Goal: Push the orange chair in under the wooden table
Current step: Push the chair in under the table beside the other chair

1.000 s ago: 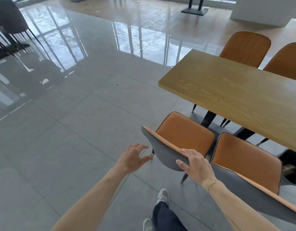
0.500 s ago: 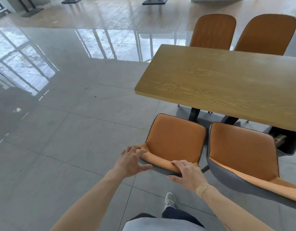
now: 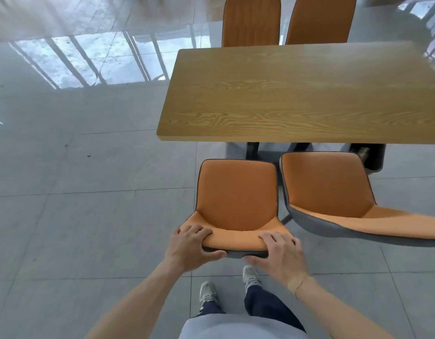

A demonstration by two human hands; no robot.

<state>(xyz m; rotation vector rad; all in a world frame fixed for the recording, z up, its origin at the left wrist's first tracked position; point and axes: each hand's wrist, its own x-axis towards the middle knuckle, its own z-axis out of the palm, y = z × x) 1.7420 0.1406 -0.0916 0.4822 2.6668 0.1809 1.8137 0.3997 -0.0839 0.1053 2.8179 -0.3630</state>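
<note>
Both hands grip the top edge of the orange chair's (image 3: 237,192) backrest — the left hand (image 3: 192,248) curled over its left corner, the right hand (image 3: 280,258) over its right corner, fingers on the padded front, thumbs on the grey shell behind. The chair stands on the tiled floor (image 3: 89,228), its seat front just short of the wooden table's (image 3: 297,94) near edge, beside a second orange chair (image 3: 329,184). It is probably light and stiff — an even two-corner push should keep it straight, though its legs may skid on the glossy tiles.
</note>
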